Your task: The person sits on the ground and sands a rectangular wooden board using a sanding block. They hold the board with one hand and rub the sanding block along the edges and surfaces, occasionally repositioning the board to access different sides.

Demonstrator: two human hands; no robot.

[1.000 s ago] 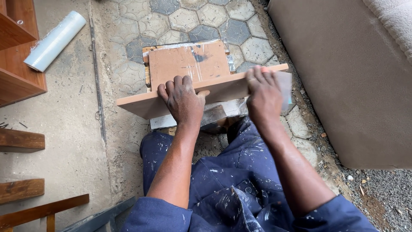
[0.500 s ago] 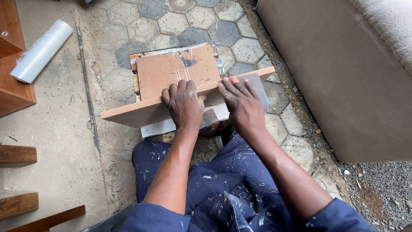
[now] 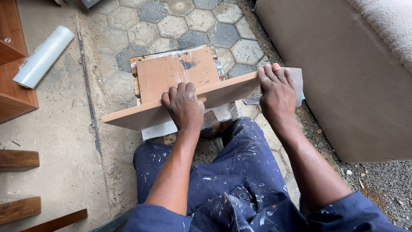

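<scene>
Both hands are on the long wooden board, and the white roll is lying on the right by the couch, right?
Not quite. The head view shows both hands, left and right, on the wooden board, but the white roll lies on the left, beside the wooden furniture.

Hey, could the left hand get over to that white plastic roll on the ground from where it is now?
Probably not without leaning. The left hand grips the wooden board, and the plastic roll lies well off to the left on the concrete floor. Nothing blocks the way; it just looks far.
</scene>
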